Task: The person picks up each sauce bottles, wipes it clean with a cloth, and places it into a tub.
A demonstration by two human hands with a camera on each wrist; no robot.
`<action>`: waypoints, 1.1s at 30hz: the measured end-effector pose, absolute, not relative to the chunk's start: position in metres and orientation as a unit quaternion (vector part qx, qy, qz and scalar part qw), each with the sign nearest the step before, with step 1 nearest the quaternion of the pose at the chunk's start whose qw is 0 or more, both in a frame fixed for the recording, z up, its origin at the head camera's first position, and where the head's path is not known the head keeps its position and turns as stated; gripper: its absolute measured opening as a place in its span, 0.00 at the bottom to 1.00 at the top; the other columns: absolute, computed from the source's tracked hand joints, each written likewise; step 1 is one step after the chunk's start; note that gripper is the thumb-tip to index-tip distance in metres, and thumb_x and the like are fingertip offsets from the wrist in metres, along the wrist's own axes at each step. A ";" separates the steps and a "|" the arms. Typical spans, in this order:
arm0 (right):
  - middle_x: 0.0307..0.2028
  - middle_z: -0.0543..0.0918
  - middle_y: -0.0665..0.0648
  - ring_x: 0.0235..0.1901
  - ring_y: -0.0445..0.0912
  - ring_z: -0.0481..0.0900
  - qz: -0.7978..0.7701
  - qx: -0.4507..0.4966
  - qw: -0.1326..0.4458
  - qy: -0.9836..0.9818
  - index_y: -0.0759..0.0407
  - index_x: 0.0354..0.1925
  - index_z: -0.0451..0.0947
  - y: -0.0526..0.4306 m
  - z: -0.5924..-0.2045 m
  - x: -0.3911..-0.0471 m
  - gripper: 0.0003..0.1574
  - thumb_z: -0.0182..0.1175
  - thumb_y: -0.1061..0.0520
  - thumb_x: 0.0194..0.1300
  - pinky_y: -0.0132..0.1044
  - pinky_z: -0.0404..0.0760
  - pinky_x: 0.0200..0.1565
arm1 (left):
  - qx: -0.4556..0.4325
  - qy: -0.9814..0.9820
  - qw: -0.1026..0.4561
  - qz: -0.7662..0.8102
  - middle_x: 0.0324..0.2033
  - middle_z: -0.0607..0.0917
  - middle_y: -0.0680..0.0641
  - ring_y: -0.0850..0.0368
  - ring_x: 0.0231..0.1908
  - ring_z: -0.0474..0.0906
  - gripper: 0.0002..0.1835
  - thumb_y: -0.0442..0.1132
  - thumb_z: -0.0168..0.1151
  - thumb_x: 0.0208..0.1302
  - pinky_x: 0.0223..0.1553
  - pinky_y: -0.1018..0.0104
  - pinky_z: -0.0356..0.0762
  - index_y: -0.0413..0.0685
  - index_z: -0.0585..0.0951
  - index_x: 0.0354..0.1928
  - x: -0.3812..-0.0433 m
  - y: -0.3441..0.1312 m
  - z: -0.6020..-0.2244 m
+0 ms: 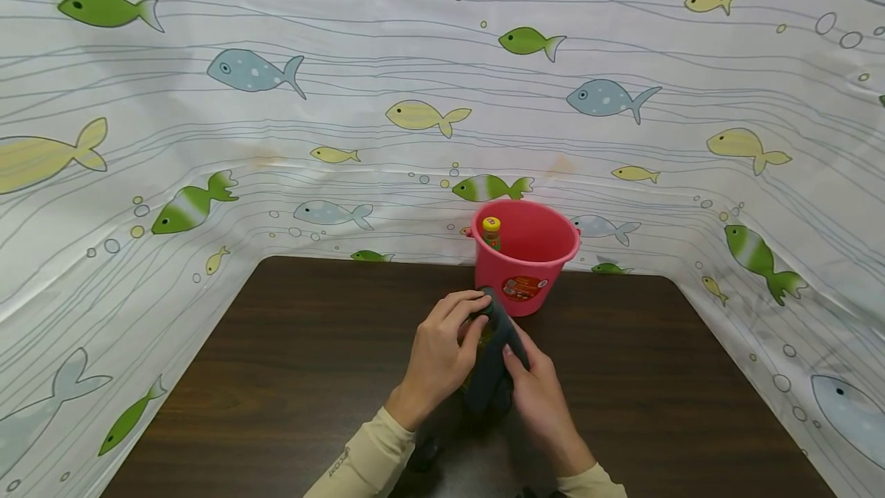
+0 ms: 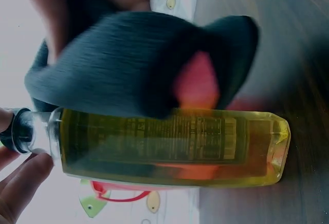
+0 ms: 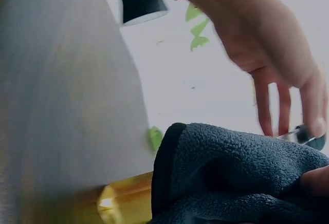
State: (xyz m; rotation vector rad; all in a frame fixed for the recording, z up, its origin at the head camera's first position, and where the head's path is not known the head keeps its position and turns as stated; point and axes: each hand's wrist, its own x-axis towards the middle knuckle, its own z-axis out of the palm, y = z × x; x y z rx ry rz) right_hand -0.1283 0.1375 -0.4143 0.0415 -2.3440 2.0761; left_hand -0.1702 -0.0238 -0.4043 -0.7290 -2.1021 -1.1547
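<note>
A clear glass or plastic bottle of yellow oil (image 2: pixel 113 152) with a dark cap is held up over the table. My left hand (image 1: pixel 439 348) pinches it at the cap and neck, which also shows in the right wrist view. With my right hand (image 1: pixel 542 398) I grip a dark grey-blue fleecy cloth (image 1: pixel 499 352) and hold it along the bottle's side. In the left wrist view the folded cloth overlaps one long side of the bottle, while the base end stays uncovered. Most of the bottle is hidden behind the cloth in the head view.
A pink bucket (image 1: pixel 489 275) stands behind my hands near the back of the dark wooden table (image 1: pixel 297 336). Inside it is a small bottle (image 1: pixel 492 229) with a yellow cap. A white fish-patterned sheet (image 1: pixel 359 98) encloses the back and sides.
</note>
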 end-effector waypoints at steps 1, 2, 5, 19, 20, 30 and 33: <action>0.80 0.67 0.58 0.79 0.57 0.66 0.666 0.015 0.009 -0.746 0.48 0.82 0.61 0.138 -0.410 -0.127 0.33 0.46 0.59 0.85 0.59 0.72 0.74 | -0.276 -0.797 0.313 -0.437 0.57 0.88 0.45 0.50 0.57 0.86 0.15 0.34 0.70 0.70 0.56 0.57 0.88 0.43 0.88 0.57 -0.170 -0.024 -0.404; 0.80 0.67 0.58 0.79 0.56 0.66 0.668 0.017 0.012 -0.744 0.48 0.82 0.61 0.139 -0.407 -0.126 0.33 0.47 0.59 0.85 0.59 0.72 0.74 | -0.276 -0.797 0.315 -0.436 0.56 0.88 0.45 0.50 0.57 0.86 0.15 0.34 0.70 0.70 0.56 0.57 0.88 0.43 0.88 0.57 -0.170 -0.024 -0.404; 0.80 0.66 0.58 0.79 0.55 0.66 0.677 0.020 0.022 -0.736 0.49 0.82 0.61 0.141 -0.396 -0.124 0.32 0.47 0.59 0.85 0.57 0.72 0.73 | -0.277 -0.796 0.316 -0.435 0.56 0.88 0.45 0.50 0.57 0.87 0.15 0.34 0.70 0.70 0.54 0.58 0.89 0.43 0.88 0.57 -0.171 -0.024 -0.404; 0.80 0.66 0.62 0.78 0.60 0.67 0.674 0.009 0.022 -0.738 0.54 0.82 0.61 0.152 -0.387 -0.129 0.32 0.46 0.57 0.85 0.64 0.70 0.73 | -0.282 -0.797 0.304 -0.440 0.56 0.88 0.45 0.51 0.56 0.87 0.15 0.34 0.69 0.72 0.48 0.61 0.91 0.43 0.87 0.58 -0.168 -0.024 -0.404; 0.80 0.66 0.61 0.78 0.60 0.67 0.674 0.010 0.019 -0.738 0.54 0.82 0.61 0.152 -0.389 -0.130 0.32 0.46 0.57 0.85 0.64 0.70 0.74 | -0.282 -0.797 0.303 -0.440 0.56 0.88 0.45 0.51 0.56 0.87 0.15 0.34 0.68 0.72 0.49 0.61 0.91 0.43 0.87 0.58 -0.168 -0.024 -0.404; 0.80 0.66 0.55 0.78 0.57 0.66 0.651 0.058 -0.015 -0.757 0.43 0.82 0.61 0.147 -0.402 -0.141 0.33 0.50 0.54 0.85 0.58 0.75 0.73 | -0.282 -0.795 0.304 -0.443 0.57 0.88 0.44 0.49 0.60 0.85 0.15 0.34 0.69 0.71 0.58 0.56 0.87 0.43 0.87 0.58 -0.170 -0.024 -0.404; 0.81 0.64 0.53 0.80 0.55 0.63 0.648 0.068 -0.016 -0.758 0.41 0.83 0.59 0.145 -0.403 -0.143 0.34 0.49 0.53 0.85 0.59 0.72 0.75 | -0.282 -0.795 0.303 -0.443 0.57 0.88 0.44 0.50 0.60 0.85 0.15 0.34 0.69 0.71 0.61 0.55 0.86 0.43 0.87 0.58 -0.170 -0.024 -0.404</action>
